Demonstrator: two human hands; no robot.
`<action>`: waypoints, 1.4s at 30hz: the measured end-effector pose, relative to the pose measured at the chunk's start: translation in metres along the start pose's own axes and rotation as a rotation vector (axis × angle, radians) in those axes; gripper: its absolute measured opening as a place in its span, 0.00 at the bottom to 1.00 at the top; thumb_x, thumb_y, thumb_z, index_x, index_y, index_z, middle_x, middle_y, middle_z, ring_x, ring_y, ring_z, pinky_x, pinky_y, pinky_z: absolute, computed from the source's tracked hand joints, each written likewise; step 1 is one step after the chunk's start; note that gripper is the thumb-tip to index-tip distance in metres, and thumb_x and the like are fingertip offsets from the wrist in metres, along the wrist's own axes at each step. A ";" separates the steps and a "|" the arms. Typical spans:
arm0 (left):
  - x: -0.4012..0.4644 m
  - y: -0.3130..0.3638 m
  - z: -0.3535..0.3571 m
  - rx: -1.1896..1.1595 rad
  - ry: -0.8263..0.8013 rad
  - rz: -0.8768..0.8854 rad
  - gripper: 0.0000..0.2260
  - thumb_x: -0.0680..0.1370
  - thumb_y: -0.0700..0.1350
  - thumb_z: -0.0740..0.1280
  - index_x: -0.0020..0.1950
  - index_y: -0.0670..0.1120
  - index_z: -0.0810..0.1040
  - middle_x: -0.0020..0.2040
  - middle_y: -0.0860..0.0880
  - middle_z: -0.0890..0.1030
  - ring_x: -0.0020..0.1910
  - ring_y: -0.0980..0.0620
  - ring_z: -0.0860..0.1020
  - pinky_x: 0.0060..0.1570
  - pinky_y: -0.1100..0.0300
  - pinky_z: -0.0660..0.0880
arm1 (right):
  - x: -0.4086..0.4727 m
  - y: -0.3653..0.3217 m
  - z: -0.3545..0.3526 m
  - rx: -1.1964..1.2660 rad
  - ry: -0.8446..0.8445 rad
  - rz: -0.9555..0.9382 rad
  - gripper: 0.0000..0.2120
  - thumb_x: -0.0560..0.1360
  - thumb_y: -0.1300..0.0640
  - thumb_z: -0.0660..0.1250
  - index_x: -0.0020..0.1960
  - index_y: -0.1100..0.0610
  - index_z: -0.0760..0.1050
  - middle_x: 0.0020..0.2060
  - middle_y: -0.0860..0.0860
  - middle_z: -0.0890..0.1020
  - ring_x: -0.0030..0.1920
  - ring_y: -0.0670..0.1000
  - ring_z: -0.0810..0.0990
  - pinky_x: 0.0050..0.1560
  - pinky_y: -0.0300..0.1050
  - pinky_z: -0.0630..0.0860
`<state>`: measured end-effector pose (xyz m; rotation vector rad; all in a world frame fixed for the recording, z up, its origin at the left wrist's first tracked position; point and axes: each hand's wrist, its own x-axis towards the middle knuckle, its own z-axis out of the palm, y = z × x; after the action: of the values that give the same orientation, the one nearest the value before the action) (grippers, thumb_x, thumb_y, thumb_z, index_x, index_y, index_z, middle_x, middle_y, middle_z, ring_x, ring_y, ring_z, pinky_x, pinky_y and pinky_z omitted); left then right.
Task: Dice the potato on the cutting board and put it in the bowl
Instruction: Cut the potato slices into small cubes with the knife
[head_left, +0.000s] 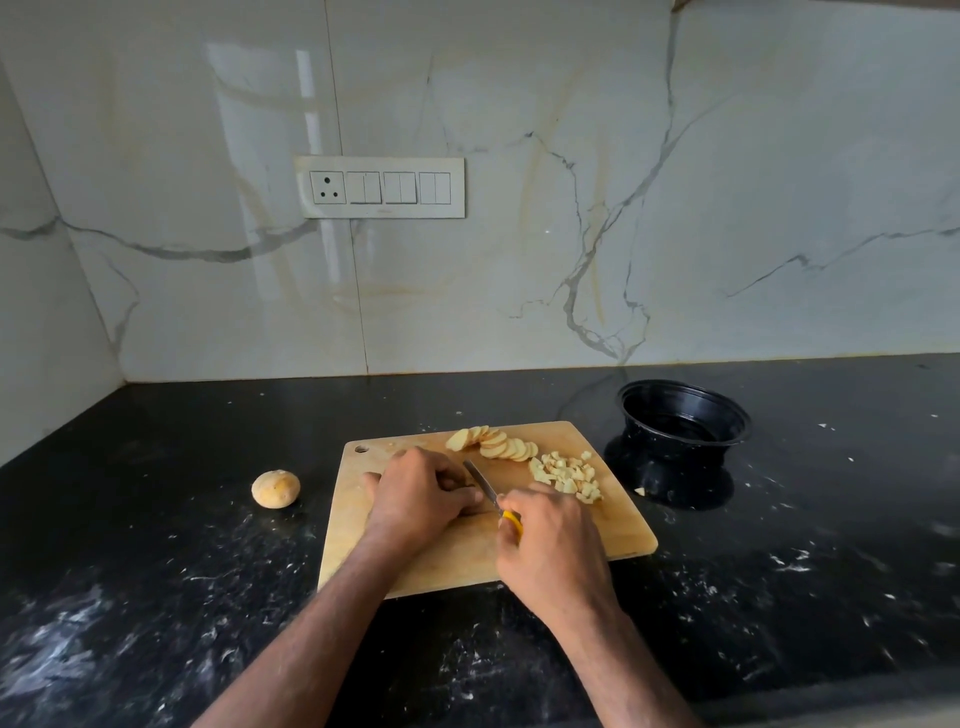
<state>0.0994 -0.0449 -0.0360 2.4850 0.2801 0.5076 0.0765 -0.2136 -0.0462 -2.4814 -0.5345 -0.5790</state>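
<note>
A wooden cutting board (467, 551) is laid on the dark speckled bench (156, 571), and the work is being done near its middle. The left hand (415, 493) is curled down over what is judged to be a few potato slices, which are hidden beneath the fingers; they are presumably pinned so that they cannot slide under the blade. The right hand (550, 540) is wrapped around the yellow handle of a small knife (485, 486), whose blade is angled toward eleven o'clock and set just beside the left fingertips, a placement suited to short, controlled cuts. A fanned row of uncut slices (493, 444) is kept at twelve o'clock from the hands, out of the blade's path yet within easy reach. A pile of finished dice (566, 475) is gathered at two o'clock, on the board's edge nearest the black bowl (683, 421), which is stood on the bench just off the board at two o'clock and appears to hold no potato yet. One stray piece (640, 491) is seen on the bench by the bowl's base. A round end piece of potato (276, 488) is left on the bench at nine o'clock, well apart from the board. The dicing is judged roughly half done.
</note>
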 end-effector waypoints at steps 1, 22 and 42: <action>0.000 0.000 0.000 0.000 -0.001 -0.008 0.10 0.68 0.58 0.80 0.35 0.60 0.79 0.36 0.62 0.80 0.47 0.57 0.76 0.53 0.50 0.65 | 0.000 0.000 0.000 -0.002 0.000 -0.003 0.11 0.75 0.54 0.69 0.57 0.50 0.83 0.48 0.43 0.82 0.45 0.43 0.80 0.44 0.39 0.82; 0.001 -0.002 0.001 -0.007 0.006 0.010 0.05 0.70 0.57 0.78 0.39 0.61 0.84 0.35 0.65 0.78 0.42 0.64 0.73 0.49 0.52 0.64 | -0.001 -0.002 -0.001 0.034 0.013 -0.034 0.12 0.76 0.56 0.68 0.58 0.50 0.83 0.50 0.43 0.82 0.47 0.43 0.81 0.47 0.36 0.81; 0.003 0.000 0.002 -0.002 -0.014 -0.036 0.11 0.70 0.54 0.78 0.32 0.63 0.79 0.33 0.67 0.77 0.40 0.66 0.71 0.49 0.53 0.59 | -0.001 -0.006 -0.005 0.033 0.017 0.019 0.13 0.77 0.56 0.67 0.60 0.52 0.82 0.51 0.44 0.83 0.48 0.44 0.81 0.49 0.37 0.80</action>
<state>0.1031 -0.0444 -0.0365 2.4763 0.3183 0.4754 0.0717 -0.2116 -0.0403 -2.4454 -0.5097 -0.5782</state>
